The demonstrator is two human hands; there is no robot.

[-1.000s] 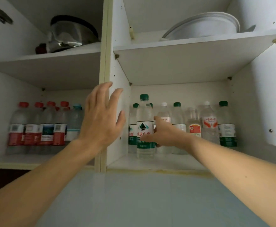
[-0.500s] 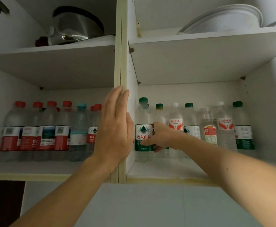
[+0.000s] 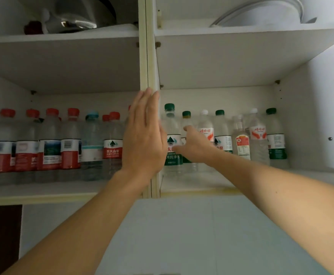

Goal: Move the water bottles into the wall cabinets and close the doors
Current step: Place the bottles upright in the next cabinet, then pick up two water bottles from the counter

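Left cabinet [image 3: 63, 191], lower shelf: four red-capped bottles [image 3: 50, 143] in front, one blue-capped bottle [image 3: 91, 143], then one red-label bottle [image 3: 113, 143] with at least one more red cap behind it; exact total unclear. Top shelf there: one steel pot [image 3: 77, 14]. Left hand [image 3: 144, 133] is flat and open against the divider [image 3: 147, 66], fingers together pointing up, gripping nothing. Right cabinet [image 3: 197, 190], lower shelf: about seven bottles, four with green caps, three with white. Right hand [image 3: 196, 147] reaches in, fingers loosely spread, touching the front green-capped bottle [image 3: 172, 135]; can't tell whether it actually grips. One white dish [image 3: 261, 12] on top shelf. No doors visible.
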